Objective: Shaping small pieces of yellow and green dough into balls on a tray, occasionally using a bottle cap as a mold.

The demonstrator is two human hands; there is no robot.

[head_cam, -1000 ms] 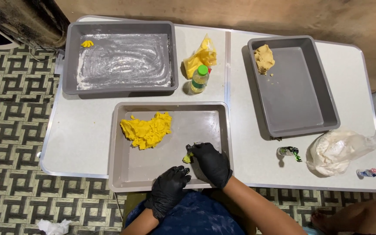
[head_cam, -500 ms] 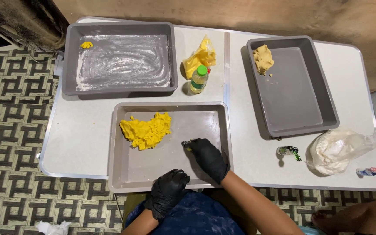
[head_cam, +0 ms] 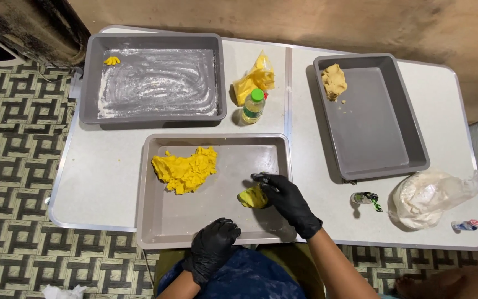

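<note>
A grey metal tray (head_cam: 164, 221) lies in front of me on the white table. A flattened mass of yellow dough (head_cam: 185, 168) sits in its far left part. My right hand (head_cam: 285, 200), in a black glove, rests inside the tray at its right side, fingers closed around a small lump of yellow dough (head_cam: 251, 197) that touches the tray floor. My left hand (head_cam: 213, 252), also gloved in black, rests curled on the tray's near rim and holds nothing.
A floured grey tray (head_cam: 92, 83) with a small yellow bit stands at the far left. Another grey tray (head_cam: 383, 127) on the right holds a pale dough lump (head_cam: 334, 81). Between them are a yellow bag (head_cam: 253, 80) and a green-capped bottle (head_cam: 253, 106). A white bag (head_cam: 427, 197) lies at right.
The right hand slid slightly right and nearer within the tray, and the small yellow lump now shows more clearly under its fingers. The left hand stayed on the near rim.
</note>
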